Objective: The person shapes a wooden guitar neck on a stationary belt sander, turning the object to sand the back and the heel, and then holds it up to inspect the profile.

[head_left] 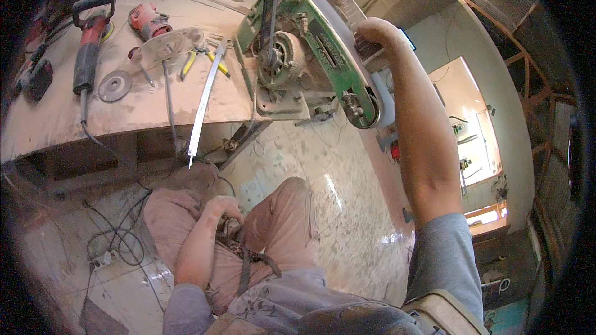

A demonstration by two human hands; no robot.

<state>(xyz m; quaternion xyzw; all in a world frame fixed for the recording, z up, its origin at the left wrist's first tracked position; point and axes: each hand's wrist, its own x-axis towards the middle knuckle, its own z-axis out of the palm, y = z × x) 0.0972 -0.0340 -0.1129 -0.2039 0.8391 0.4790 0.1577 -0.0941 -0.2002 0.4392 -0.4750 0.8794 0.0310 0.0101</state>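
Dusty tan worktop [146, 107] carries at its right end a green metal belt-driven machine [326, 56], past which the bare right hand [374, 30] reaches, seemingly adjusting and next needing steadiness, the bare left hand [225, 208] low near the lap, neither grip's closure discernible.

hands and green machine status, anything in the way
Right hand beside green machine, left hand by trousers; both grips unclear. Metal strip juts past table edge.
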